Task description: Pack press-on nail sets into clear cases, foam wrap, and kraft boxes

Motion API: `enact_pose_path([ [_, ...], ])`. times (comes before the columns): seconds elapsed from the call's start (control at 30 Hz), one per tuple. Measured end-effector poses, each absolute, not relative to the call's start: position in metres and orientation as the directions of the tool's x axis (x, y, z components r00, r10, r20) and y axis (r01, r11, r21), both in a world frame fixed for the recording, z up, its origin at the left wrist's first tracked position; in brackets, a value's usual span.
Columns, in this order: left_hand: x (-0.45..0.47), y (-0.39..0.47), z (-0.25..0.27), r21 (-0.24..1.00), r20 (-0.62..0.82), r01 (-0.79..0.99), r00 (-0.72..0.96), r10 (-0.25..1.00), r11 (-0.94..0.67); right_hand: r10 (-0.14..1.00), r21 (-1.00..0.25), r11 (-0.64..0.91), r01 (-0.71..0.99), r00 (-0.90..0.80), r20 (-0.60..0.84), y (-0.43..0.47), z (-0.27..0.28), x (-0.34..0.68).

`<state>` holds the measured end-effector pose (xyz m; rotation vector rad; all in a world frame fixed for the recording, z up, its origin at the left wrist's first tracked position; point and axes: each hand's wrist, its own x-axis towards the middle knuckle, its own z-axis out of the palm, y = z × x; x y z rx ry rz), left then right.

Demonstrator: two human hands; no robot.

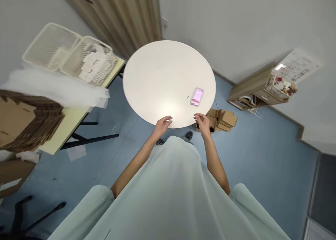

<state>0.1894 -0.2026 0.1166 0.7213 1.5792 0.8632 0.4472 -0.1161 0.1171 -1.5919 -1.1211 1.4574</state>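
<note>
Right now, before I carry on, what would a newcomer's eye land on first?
Probably the round white table, bright in the middle of the view, with a pixelated pink object right of its centre. Next, the left hand and right hand, apart at its near edge, with nothing visible in them. At far left, a stack of brown cardboard stands out.

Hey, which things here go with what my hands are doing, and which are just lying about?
Likely part of it, judging by closeness to your left hand and right hand:
round white table
pixelated phone-like item

Likely just lying about:
cardboard boxes
stacked cardboard sheets
white plastic baskets
wooden cabinet
</note>
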Motion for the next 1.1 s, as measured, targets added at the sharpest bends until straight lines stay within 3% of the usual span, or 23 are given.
enact_pose_path([
  [0.5, 0.003, -0.312, 0.144, 0.891, -0.454, -0.258, -0.474, 0.755, 0.374, 0.844, -0.927, -0.299, 0.225, -0.391, -0.367, -0.172, 0.174, 0.194],
  [0.83, -0.098, -0.282, 0.161, 0.904, -0.420, -0.215, -0.605, 0.676, 0.369, 0.749, -0.933, -0.264, 0.244, -0.557, -0.358, -0.128, 0.171, 0.080],
  [1.1, -0.184, -0.231, 0.151, 0.885, -0.431, -0.170, -0.653, 0.622, 0.434, 0.722, -0.927, -0.288, 0.240, -0.582, -0.375, -0.080, 0.145, 0.017],
])
